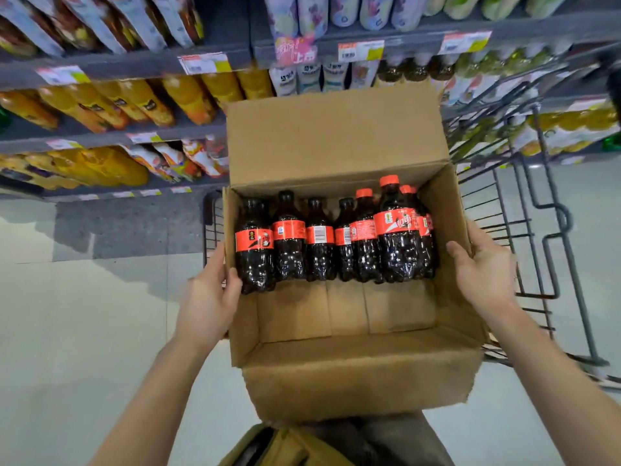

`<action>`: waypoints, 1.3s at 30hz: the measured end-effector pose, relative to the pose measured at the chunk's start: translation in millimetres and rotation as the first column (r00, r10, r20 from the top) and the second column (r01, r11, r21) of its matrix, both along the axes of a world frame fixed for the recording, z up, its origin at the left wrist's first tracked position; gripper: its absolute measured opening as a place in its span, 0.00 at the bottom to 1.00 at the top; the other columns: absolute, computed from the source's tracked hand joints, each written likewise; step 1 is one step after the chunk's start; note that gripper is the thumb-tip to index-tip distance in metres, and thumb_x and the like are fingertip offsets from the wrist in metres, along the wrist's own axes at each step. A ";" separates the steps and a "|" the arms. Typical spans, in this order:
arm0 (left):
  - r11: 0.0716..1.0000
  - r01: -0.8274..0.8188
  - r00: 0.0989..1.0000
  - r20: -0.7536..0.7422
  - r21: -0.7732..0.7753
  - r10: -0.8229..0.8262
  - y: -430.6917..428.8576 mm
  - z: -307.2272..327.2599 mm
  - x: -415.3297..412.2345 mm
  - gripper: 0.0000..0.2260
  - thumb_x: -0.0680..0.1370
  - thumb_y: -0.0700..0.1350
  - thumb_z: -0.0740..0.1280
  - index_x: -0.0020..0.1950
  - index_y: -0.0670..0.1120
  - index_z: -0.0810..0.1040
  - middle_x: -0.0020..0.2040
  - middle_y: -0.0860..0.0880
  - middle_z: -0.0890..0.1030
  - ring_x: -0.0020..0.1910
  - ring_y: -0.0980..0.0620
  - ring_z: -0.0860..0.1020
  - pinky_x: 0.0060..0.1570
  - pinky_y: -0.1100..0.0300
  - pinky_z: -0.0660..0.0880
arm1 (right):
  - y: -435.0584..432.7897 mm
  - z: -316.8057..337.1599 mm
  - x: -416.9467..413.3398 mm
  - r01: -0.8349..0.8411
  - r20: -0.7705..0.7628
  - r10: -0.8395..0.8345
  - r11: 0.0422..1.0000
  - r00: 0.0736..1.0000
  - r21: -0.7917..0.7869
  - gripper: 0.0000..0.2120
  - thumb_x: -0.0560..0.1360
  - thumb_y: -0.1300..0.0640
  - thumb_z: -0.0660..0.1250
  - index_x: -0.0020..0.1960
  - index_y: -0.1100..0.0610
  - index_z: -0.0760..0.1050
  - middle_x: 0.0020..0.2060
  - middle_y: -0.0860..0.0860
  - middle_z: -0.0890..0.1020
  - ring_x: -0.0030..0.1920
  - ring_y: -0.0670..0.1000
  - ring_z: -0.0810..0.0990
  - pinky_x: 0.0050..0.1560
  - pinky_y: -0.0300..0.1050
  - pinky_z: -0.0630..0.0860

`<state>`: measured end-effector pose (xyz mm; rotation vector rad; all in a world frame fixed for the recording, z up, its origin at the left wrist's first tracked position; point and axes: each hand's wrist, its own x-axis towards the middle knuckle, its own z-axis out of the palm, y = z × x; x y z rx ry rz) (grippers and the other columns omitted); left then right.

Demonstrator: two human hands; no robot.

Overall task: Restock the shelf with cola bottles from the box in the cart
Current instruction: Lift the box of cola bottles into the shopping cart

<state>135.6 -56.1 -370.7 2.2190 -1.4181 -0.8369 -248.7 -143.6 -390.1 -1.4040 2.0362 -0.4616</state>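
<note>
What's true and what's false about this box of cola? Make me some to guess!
1. The left hand and right hand grip the box by its sides. True.
2. The box is packed full. False: the cola bottles stand only along the far wall, and the near part of the floor is bare cardboard.
3. Every bottle has a red cap. False: those on the right have red caps, and those on the left have dark caps.
4. Orange drinks sit on the shelves to the left. True.
</note>
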 end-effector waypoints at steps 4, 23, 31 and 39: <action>0.998 -0.017 1.000 -0.010 0.061 0.018 -14.1 -33.5 -3.6 0.24 0.83 0.39 0.62 0.79 0.52 0.67 0.30 0.54 0.75 0.28 0.54 0.74 0.31 0.58 0.69 | -12.3 -35.7 -1.4 -0.005 0.010 0.005 1.000 1.000 0.030 0.24 0.80 0.58 0.65 0.73 0.42 0.70 0.45 0.48 0.85 0.40 0.52 0.81 0.48 0.41 0.75; 0.958 -0.057 0.998 0.021 0.280 0.053 -16.0 -221.0 7.2 0.25 0.85 0.41 0.59 0.82 0.52 0.62 0.32 0.49 0.78 0.26 0.51 0.76 0.25 0.70 0.70 | -14.5 -215.2 13.6 -0.059 0.067 0.053 0.994 0.996 0.092 0.21 0.82 0.57 0.64 0.74 0.47 0.70 0.57 0.48 0.84 0.54 0.44 0.82 0.64 0.40 0.75; 0.936 -0.059 0.998 0.037 0.348 0.050 -26.3 -279.5 2.3 0.26 0.86 0.43 0.58 0.83 0.57 0.57 0.35 0.47 0.80 0.27 0.52 0.78 0.25 0.69 0.70 | -17.1 -269.8 12.7 -0.031 -0.020 0.034 0.991 0.999 0.127 0.24 0.82 0.57 0.63 0.77 0.51 0.66 0.61 0.53 0.82 0.58 0.53 0.82 0.65 0.38 0.69; 0.966 -0.068 0.996 0.072 0.250 0.051 -18.1 -311.0 -9.6 0.26 0.84 0.42 0.61 0.83 0.50 0.61 0.24 0.51 0.72 0.21 0.53 0.71 0.25 0.62 0.67 | -15.2 -305.3 12.3 0.018 -0.084 -0.004 0.986 0.996 0.165 0.23 0.83 0.56 0.61 0.77 0.46 0.66 0.53 0.57 0.85 0.49 0.59 0.83 0.58 0.47 0.76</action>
